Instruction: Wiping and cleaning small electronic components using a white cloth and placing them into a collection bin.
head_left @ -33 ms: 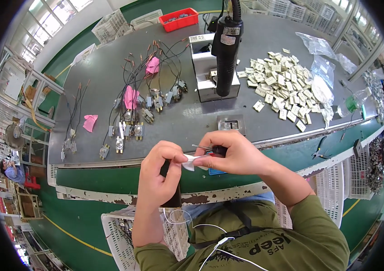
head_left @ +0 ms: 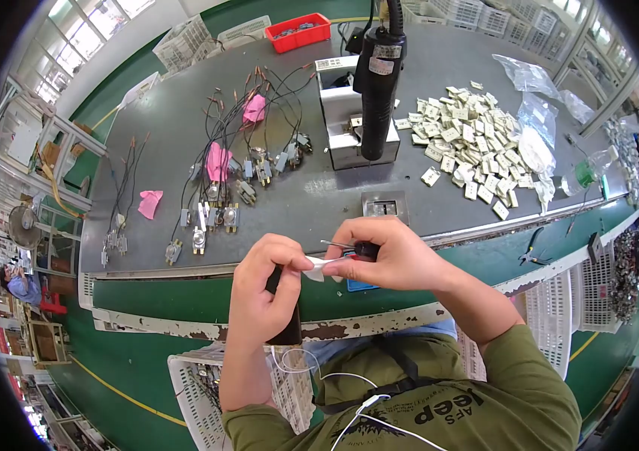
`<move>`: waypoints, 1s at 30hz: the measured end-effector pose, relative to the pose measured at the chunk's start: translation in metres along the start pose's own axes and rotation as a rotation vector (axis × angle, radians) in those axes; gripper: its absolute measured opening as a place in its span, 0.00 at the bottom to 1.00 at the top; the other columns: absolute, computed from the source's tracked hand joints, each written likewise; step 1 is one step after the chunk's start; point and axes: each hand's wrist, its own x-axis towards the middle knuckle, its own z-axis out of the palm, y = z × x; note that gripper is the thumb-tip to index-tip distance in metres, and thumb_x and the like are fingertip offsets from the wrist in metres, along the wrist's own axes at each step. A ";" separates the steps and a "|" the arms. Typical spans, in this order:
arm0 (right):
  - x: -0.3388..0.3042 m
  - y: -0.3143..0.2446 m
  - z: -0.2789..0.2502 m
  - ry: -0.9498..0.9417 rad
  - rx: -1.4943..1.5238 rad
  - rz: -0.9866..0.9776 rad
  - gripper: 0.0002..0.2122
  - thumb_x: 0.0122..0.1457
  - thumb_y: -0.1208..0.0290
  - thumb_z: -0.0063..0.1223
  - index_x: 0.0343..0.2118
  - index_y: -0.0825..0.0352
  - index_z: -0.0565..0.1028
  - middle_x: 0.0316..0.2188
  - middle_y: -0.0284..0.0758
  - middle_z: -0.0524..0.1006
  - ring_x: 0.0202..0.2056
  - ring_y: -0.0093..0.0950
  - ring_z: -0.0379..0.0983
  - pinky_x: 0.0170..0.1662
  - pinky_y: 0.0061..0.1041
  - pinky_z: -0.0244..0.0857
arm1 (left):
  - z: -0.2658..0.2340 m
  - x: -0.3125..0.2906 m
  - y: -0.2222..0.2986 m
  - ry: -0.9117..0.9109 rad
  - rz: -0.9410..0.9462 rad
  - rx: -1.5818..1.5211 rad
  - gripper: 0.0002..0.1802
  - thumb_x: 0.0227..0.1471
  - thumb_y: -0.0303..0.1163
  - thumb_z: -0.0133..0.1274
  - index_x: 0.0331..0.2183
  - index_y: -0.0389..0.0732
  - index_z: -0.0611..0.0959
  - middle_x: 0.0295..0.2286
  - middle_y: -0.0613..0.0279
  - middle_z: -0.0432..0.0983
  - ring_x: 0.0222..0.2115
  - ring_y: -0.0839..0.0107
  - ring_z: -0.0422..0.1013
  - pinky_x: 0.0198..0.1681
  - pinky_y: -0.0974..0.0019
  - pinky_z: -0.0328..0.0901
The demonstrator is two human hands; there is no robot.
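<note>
At the table's front edge, my left hand (head_left: 267,282) is closed, its thumb and forefinger pinching a small, thin white piece (head_left: 315,269) that looks like paper or cloth. My right hand (head_left: 383,255) pinches the other end of it. Tucked in the right fingers is a small screwdriver (head_left: 364,249) with a dark handle, its thin metal shaft pointing left. A blue item (head_left: 361,286) shows partly below the right hand. Just beyond the hands sits a metal fixture (head_left: 385,205) with a rectangular opening.
An upright black tool (head_left: 378,98) hangs over a metal stand (head_left: 334,90). Pale blocks (head_left: 477,135) are heaped right. Wired parts (head_left: 218,214) and pink scraps (head_left: 150,204) lie left. A red bin (head_left: 298,34) stands far back; pliers (head_left: 533,252) lie near right.
The white piece has shifted slightly between my fingertips, and its loose edge hangs less low. Both hands stay in nearly the same place.
</note>
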 end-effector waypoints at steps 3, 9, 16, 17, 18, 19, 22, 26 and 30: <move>0.001 -0.004 -0.001 0.004 0.031 0.035 0.08 0.50 0.70 0.64 0.27 0.67 0.75 0.21 0.27 0.74 0.23 0.14 0.64 0.25 0.16 0.58 | -0.001 -0.002 -0.003 0.028 0.018 0.071 0.09 0.44 0.16 0.48 0.32 0.37 0.73 0.28 0.59 0.71 0.27 0.71 0.68 0.32 0.72 0.63; 0.000 0.005 -0.001 0.061 -0.053 -0.141 0.08 0.48 0.74 0.63 0.24 0.67 0.73 0.28 0.31 0.76 0.28 0.21 0.70 0.30 0.19 0.61 | 0.008 0.001 0.008 0.123 -0.137 0.034 0.12 0.41 0.14 0.51 0.32 0.36 0.73 0.30 0.61 0.70 0.30 0.75 0.66 0.35 0.73 0.62; -0.003 -0.002 -0.002 0.019 0.242 0.033 0.06 0.51 0.77 0.60 0.27 0.67 0.72 0.31 0.33 0.76 0.28 0.17 0.70 0.30 0.16 0.62 | 0.003 0.005 0.012 0.153 0.053 0.467 0.11 0.39 0.16 0.51 0.31 0.37 0.76 0.28 0.59 0.73 0.29 0.67 0.70 0.33 0.67 0.65; -0.004 0.001 -0.001 0.019 0.243 0.033 0.06 0.51 0.77 0.60 0.27 0.67 0.72 0.31 0.33 0.76 0.28 0.17 0.70 0.30 0.16 0.62 | 0.003 0.006 0.013 0.150 0.024 0.430 0.09 0.41 0.17 0.50 0.30 0.36 0.76 0.28 0.59 0.73 0.30 0.67 0.70 0.34 0.66 0.65; -0.005 0.006 -0.001 0.026 0.250 0.034 0.06 0.52 0.77 0.60 0.28 0.67 0.72 0.31 0.32 0.76 0.28 0.16 0.69 0.30 0.15 0.61 | 0.002 0.006 0.013 0.147 -0.004 0.392 0.08 0.42 0.18 0.50 0.29 0.36 0.77 0.27 0.59 0.73 0.30 0.66 0.69 0.34 0.66 0.65; -0.005 0.008 -0.001 0.035 0.258 0.035 0.06 0.52 0.77 0.60 0.29 0.68 0.72 0.31 0.31 0.75 0.27 0.14 0.68 0.30 0.13 0.61 | 0.000 0.005 0.010 0.146 -0.003 0.392 0.08 0.42 0.18 0.50 0.29 0.36 0.77 0.27 0.59 0.73 0.30 0.66 0.69 0.34 0.66 0.65; -0.003 0.000 -0.001 0.057 0.267 0.071 0.07 0.52 0.76 0.60 0.30 0.69 0.72 0.30 0.30 0.74 0.27 0.13 0.67 0.30 0.14 0.61 | -0.004 0.002 0.002 0.107 -0.145 0.064 0.06 0.46 0.20 0.49 0.31 0.36 0.77 0.27 0.59 0.73 0.31 0.68 0.69 0.34 0.68 0.64; -0.003 -0.002 -0.007 0.034 0.159 0.058 0.09 0.52 0.74 0.60 0.33 0.69 0.72 0.30 0.28 0.74 0.29 0.12 0.65 0.32 0.14 0.61 | 0.002 0.002 0.002 0.123 -0.141 -0.128 0.05 0.53 0.24 0.47 0.34 0.35 0.76 0.27 0.62 0.72 0.31 0.74 0.67 0.34 0.72 0.63; -0.004 0.000 -0.009 -0.055 0.250 0.137 0.10 0.52 0.73 0.61 0.31 0.66 0.70 0.27 0.25 0.70 0.28 0.11 0.62 0.31 0.14 0.57 | 0.014 0.001 0.008 0.218 -0.216 -0.068 0.07 0.58 0.28 0.46 0.37 0.36 0.75 0.25 0.66 0.71 0.26 0.81 0.66 0.29 0.75 0.62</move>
